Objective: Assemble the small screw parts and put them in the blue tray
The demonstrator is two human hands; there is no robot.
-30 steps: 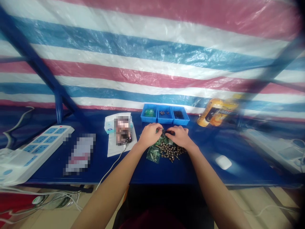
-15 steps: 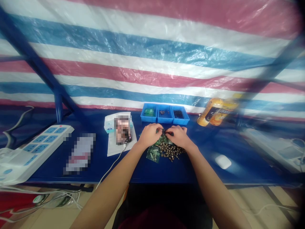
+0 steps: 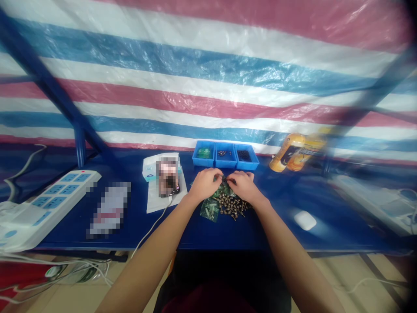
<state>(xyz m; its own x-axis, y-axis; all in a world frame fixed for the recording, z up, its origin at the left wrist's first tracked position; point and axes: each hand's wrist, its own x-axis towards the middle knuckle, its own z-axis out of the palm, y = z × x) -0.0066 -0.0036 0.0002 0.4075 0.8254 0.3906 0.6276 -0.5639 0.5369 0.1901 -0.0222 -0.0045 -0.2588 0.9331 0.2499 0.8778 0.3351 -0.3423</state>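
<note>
My left hand and my right hand are close together over the blue table, fingers pinched. Between their fingertips is a small clear plastic bag, greenish against the light; its contents are too small to make out. Just below lies a loose pile of small brassy metal screw-like parts. Another small clear bag with silvery pieces rests at the pile's left side. Beyond my hands, a row of blue bins holds green bags at left, a few small metal parts in the middle and black bits at right.
A phone on a white packet, with a charging cable, lies left of my arms. Farther left are a blurred-out flat item and a white power strip. Orange bottles and a white earbud case sit at right.
Both hands stay in nearly the same place. The fingertips have shifted very slightly around the small bag; everything else on the table is unchanged.
</note>
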